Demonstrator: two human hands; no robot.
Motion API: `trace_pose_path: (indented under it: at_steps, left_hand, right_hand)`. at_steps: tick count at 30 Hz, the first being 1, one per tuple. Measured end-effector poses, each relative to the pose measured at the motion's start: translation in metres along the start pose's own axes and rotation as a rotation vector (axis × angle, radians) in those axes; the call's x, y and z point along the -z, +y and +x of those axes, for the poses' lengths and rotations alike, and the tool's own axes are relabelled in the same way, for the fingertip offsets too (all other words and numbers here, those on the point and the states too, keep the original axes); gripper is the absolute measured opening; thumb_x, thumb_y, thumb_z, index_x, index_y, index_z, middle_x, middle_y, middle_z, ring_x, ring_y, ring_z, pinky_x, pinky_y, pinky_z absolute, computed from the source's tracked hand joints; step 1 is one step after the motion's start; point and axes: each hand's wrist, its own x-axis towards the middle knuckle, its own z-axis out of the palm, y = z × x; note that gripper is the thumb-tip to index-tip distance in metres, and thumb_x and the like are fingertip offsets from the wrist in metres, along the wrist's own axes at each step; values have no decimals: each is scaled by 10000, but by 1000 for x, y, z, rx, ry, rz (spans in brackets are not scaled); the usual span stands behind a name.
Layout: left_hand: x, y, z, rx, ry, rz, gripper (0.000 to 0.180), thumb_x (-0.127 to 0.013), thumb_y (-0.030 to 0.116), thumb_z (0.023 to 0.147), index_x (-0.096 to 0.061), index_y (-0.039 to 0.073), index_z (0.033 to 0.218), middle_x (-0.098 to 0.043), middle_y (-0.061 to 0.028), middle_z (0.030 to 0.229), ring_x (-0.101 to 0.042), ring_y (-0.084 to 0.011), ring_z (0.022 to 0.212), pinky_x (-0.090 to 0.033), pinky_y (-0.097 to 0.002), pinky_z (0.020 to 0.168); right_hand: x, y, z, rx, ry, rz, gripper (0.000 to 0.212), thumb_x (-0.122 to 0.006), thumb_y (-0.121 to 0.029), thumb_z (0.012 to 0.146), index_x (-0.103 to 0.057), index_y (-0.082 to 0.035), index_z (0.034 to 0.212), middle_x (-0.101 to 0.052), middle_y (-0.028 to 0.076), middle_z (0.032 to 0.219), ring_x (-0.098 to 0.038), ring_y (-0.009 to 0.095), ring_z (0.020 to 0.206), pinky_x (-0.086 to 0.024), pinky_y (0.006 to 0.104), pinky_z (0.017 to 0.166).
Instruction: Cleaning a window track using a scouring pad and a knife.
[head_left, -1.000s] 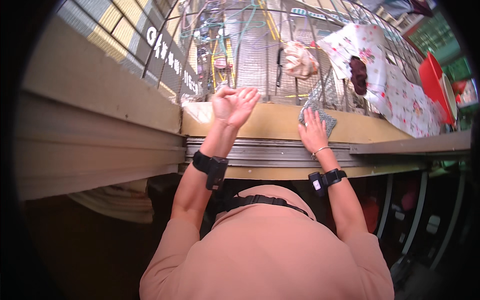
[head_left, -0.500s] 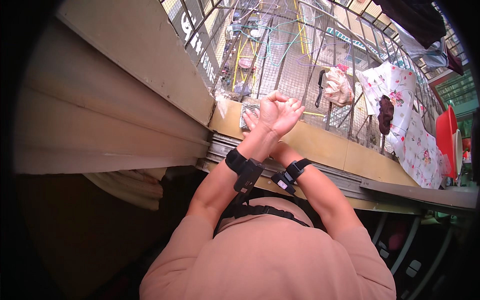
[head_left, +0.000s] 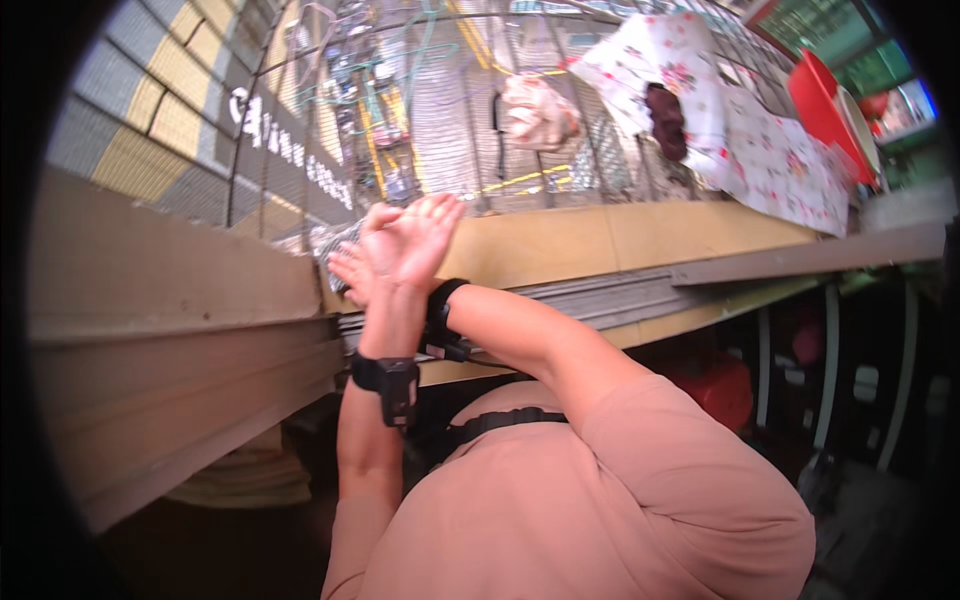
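Observation:
My left hand [head_left: 412, 240] is held palm up over the left end of the tan window ledge [head_left: 560, 242], fingers stretched out and nothing in them. Beneath it crosses my right arm, and the right hand [head_left: 349, 268] is largely hidden behind my left wrist and palm. Its visible fingers are spread beside a small grey, patterned thing [head_left: 338, 238] in the ledge corner. Whether they touch it I cannot tell. A black strap with a small box sits on each wrist.
A wire-mesh cage with bars [head_left: 235, 165] rises beyond the ledge. Inside it are hangers, a bunched pale cloth [head_left: 538, 113], a flowered sheet [head_left: 765, 150] and a dark cloth [head_left: 667, 122]. At right stands a red basin [head_left: 828, 112]; a metal track [head_left: 575, 305] runs along the ledge.
The view has swung left, so the cage and cloths sit further right along the ledge relative to my body. My left hand's fingers have straightened from a looser curl. Both arms remain crossed.

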Motion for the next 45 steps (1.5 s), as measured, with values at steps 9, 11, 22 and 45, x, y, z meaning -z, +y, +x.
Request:
trace_pose_path:
  at_steps: [9, 11, 22, 45]
  left_hand:
    - [11, 5, 17, 56, -16, -80, 1019, -530, 119, 612, 84, -125, 1388, 17, -249, 1506, 22, -343, 1414, -26, -447, 1164]
    - [6, 1, 18, 50, 2, -72, 1037, -535, 110, 601, 94, -110, 1396, 31, -231, 1514, 25, -327, 1417, -15, -439, 1165]
    - [-4, -3, 19, 43, 9, -105, 1043, -546, 111, 593, 75, -103, 1403, 28, -228, 1516, 24, -328, 1417, -19, -441, 1165]
    - [-24, 2, 54, 5, 24, -141, 1010, -530, 98, 572, -3, -108, 1408, -42, -249, 1507, -6, -356, 1412, -28, -464, 1168]
  right_hand:
    - [128, -19, -181, -441, 27, -549, 569, -432, -330, 921, -294, -103, 1424, -262, 48, 1499, -190, 242, 1396, -141, 474, 1126]
    - [147, -10, -218, -555, 95, -568, 572, -401, -330, 930, -269, -103, 1438, -219, 43, 1517, -172, 246, 1402, -133, 472, 1129]
    - [240, 74, -293, -1348, 596, -458, 651, -382, -381, 920, -166, -113, 1472, -97, 62, 1549, -61, 263, 1427, -77, 494, 1128]
    - [343, 156, -312, -1907, 1170, -366, 604, -304, -408, 927, -209, -162, 1470, -130, -7, 1547, -83, 224, 1426, -76, 455, 1136]
